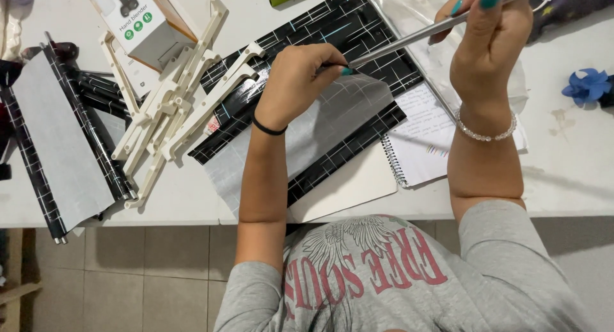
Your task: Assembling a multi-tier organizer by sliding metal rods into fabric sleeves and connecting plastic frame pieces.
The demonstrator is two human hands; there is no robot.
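Two hands on one silver rod (409, 35): left hand (297, 83) pinches the 7 o'clock tip, right hand (489, 41) closed around the 2 o'clock end; keep it level over the black grid-patterned sheet (345, 31).

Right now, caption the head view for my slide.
Both hands, left hand and right hand, hold a thin metal rod above black grid-patterned film on a white table.

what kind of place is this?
Likely a home craft or hobby table: a white table on a tiled floor, strewn with black patterned adhesive film, a spiral notebook, white plastic frame parts. Both hands grip a thin metal rod.
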